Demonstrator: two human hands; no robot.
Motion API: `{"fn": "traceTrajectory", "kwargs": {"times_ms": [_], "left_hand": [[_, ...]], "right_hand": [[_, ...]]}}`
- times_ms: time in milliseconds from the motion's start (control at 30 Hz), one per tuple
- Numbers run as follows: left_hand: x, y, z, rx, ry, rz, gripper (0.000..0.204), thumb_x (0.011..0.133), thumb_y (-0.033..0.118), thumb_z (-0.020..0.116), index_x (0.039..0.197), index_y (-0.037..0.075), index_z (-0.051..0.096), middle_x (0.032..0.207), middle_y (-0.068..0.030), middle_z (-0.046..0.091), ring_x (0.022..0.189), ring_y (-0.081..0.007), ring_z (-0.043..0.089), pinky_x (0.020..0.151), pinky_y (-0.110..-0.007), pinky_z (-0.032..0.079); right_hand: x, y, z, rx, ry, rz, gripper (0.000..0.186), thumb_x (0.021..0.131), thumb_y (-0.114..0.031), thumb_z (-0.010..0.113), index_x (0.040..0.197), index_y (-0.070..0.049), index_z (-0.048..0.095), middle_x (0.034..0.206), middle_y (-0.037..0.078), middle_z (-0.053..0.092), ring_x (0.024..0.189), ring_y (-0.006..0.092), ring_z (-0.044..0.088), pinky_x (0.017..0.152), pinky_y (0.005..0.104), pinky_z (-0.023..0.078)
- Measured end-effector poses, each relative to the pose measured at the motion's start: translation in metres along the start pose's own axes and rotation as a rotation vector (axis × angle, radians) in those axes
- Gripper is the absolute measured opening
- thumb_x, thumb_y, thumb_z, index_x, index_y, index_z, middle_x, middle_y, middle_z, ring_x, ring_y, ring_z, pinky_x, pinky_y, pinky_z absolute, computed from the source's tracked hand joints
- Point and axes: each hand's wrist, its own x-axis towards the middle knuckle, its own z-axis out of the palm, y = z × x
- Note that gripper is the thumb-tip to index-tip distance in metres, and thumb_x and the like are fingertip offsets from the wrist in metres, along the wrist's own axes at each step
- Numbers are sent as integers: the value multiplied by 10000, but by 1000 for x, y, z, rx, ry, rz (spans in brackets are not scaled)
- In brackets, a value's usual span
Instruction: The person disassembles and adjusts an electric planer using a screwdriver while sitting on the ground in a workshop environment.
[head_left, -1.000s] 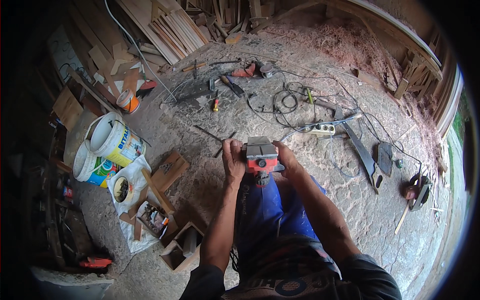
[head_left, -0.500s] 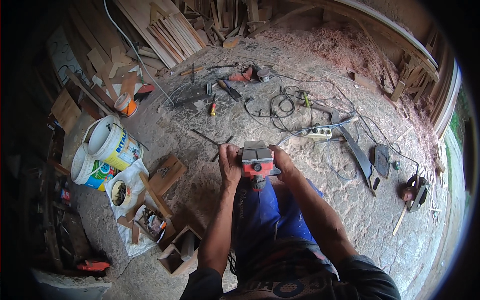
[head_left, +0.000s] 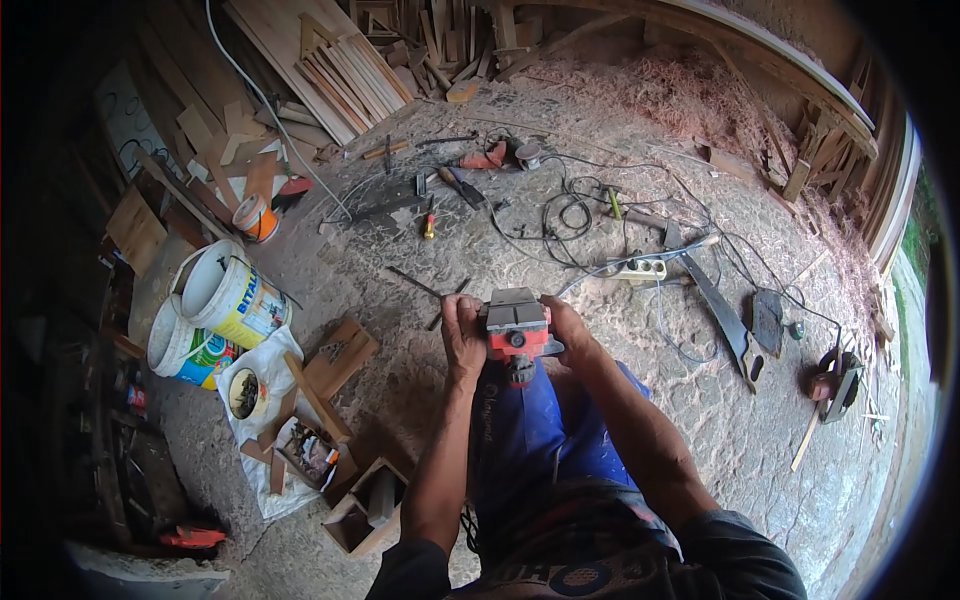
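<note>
In front of my lap I hold a red electric planer, its flat grey metal base turned upward and a dark knob pointing toward my body. My left hand grips its left side, fingers curled. My right hand is closed on the right side, the fingertips partly hidden behind the tool. Just beyond, two thin dark bars lie on the floor. A white power strip with cables lies right of the planer, near a long handsaw.
Plastic buckets, a white sack and wooden boxes stand at left. An angle grinder, screwdriver and circular saw lie on the rough floor. Stacked boards and shavings line the back.
Over the last second both hands and the planer have shifted slightly downward in the picture, with only small movement. The grip on the tool looks the same.
</note>
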Motion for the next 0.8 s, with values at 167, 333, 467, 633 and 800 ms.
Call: {"fn": "traceTrajectory", "kwargs": {"times_ms": [167,333,467,633,800], "left_hand": [[-1,3,-1,17,-6,8,248,1043,276,455,1009,31,454,892,-35,467,853,-144,469,827,-316,436],[-1,10,4,-5,7,-23,292,1040,319,458,1052,27,463,901,-36,483,871,-148,479,836,-310,432],[-9,8,8,147,278,-277,457,1001,473,491,1172,51,520,1039,-54,581,953,-170,568,877,-320,451],[-21,33,2,-353,-108,-889,546,943,588,493,1264,150,543,1225,-45,608,1107,-197,596,847,-399,510],[-38,29,37,-147,-29,-944,511,916,536,576,1255,163,490,1107,-30,592,986,-171,593,692,-342,528]], "right_hand": [[1,2,-1,-6,9,-2,342,900,-345,544,1042,-49,640,896,110,684,757,249,650,713,418,528],[-6,-3,1,-45,38,14,377,889,-365,560,1085,-49,624,931,108,682,824,246,657,775,425,525],[-35,-12,18,-83,189,-108,394,907,-342,580,1145,-28,575,981,92,677,886,226,661,824,401,525],[-38,-4,-7,54,127,-340,247,958,-251,580,1129,-74,563,994,67,671,880,179,659,785,334,537],[-46,4,-54,109,58,-339,196,981,-255,558,1136,-134,559,924,41,660,812,147,652,676,314,544]]}}
